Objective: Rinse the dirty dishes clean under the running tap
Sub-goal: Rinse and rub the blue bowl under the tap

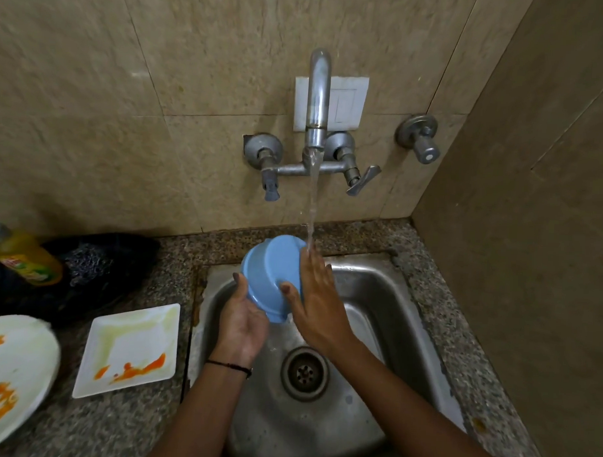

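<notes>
Water (312, 201) runs in a thin stream from the curved steel wall tap (318, 95) and lands on the fingertips of your right hand (319, 307), just at the far right edge of the light blue plastic bowl (271, 275). You hold that bowl over the far left part of the stainless steel sink (386, 293), tipped so that its outer wall and base face you. Your left hand (243, 325) grips the bowl's near rim from below, with the thumb pressed on the outer wall and the fingers curled out of sight behind it. Your right hand is not clenched. Its fingers lie straight along the bowl's right side and its thumb rests flat on the outer wall; whether those fingers reach inside the bowl cannot be told from this view. A thin black thread band (230, 365) circles your left wrist. The round metal drain (304, 373) sits between your forearms, near the middle of the basin. On the speckled granite counter (122, 427) left of the sink lies a square white plate (132, 345) smeared with orange and yellowish residue. Further left, at the frame's edge, is a round white plate (15, 365) with orange smears. Beyond them, by the wall, a yellow dish-soap bottle (25, 256) lies tilted on a crumpled black bag (103, 272).
</notes>
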